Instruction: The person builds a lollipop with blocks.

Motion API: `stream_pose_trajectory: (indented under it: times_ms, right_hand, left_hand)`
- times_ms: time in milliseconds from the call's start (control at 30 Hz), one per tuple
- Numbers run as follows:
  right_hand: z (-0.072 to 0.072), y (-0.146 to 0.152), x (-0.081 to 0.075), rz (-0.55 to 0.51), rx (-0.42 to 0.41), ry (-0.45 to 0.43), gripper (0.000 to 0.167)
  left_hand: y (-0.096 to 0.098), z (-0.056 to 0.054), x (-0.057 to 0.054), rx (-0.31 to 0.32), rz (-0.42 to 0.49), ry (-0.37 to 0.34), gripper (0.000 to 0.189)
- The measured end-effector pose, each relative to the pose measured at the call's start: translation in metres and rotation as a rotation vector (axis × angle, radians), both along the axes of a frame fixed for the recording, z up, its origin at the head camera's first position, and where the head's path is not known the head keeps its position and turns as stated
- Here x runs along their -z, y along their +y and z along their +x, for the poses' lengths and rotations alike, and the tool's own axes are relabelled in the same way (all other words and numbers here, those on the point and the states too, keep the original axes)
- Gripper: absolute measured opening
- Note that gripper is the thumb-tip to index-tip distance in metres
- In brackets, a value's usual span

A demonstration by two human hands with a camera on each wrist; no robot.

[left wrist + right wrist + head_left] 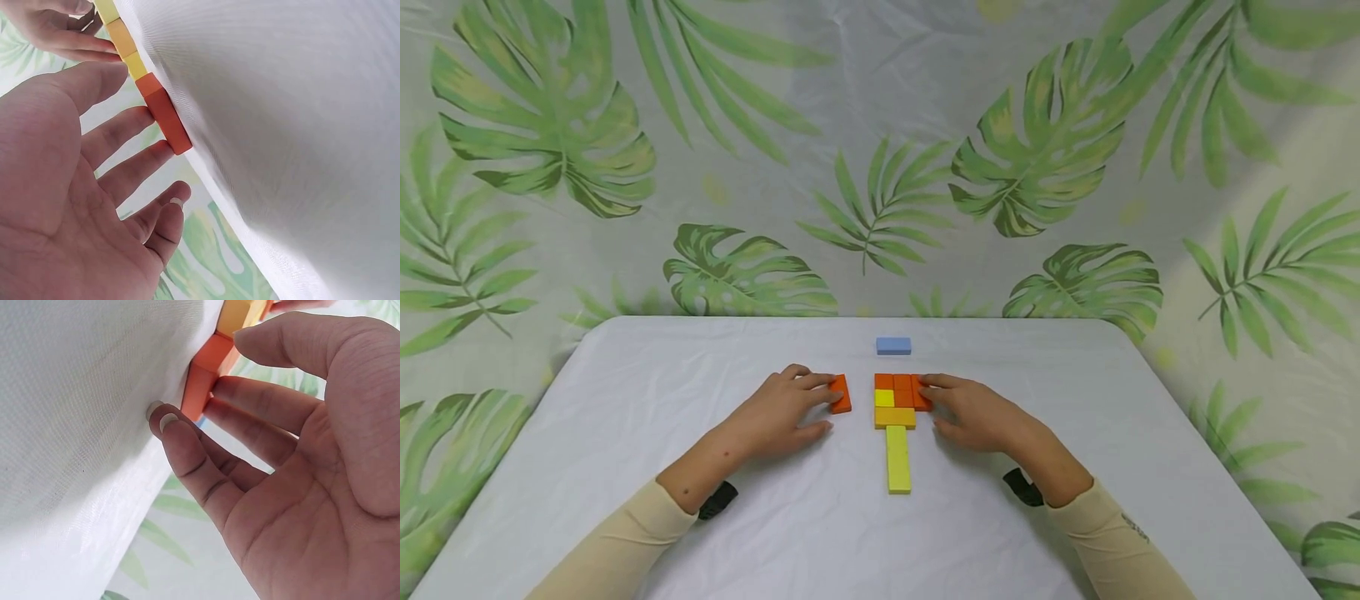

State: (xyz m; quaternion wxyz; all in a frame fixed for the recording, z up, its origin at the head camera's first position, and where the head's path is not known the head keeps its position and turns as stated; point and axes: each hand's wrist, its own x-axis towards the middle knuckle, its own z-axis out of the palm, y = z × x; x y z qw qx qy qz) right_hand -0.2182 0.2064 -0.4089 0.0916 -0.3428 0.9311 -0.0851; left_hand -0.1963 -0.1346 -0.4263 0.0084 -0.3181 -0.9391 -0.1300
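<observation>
In the head view, my left hand (pixel 784 417) rests its index and middle fingertips on a loose orange-red block (pixel 843 405), slightly tilted, left of the cluster. Its thumb stays apart from that block. Across from it, fingertips of my right hand (pixel 981 412) touch the orange-red block (pixel 921 404) on the cluster's right edge, thumb off to the side. The cluster also has more orange-red blocks (pixel 903 390), a small yellow square (pixel 884 398) and a flat amber block (pixel 895 418). A long lime-yellow block (pixel 898 460) extends below, towards me.
A light blue block (pixel 893 346) lies apart, behind the cluster near the table's far edge. White cloth covers the table (pixel 820 533). Behind hangs a leaf-patterned curtain (pixel 880 108). Dark bands (pixel 718 500) sit at both wrists.
</observation>
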Motion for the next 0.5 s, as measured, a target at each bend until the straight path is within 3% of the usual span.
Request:
stream_pose_trajectory:
  times_ms: [500]
  right_hand:
    - [-0.0001,-0.0017,0.0011,0.012,0.007,-0.005,0.055]
  left_hand:
    - [0.0101,-0.0011,0.001,0.006,-0.024,-0.009,0.05]
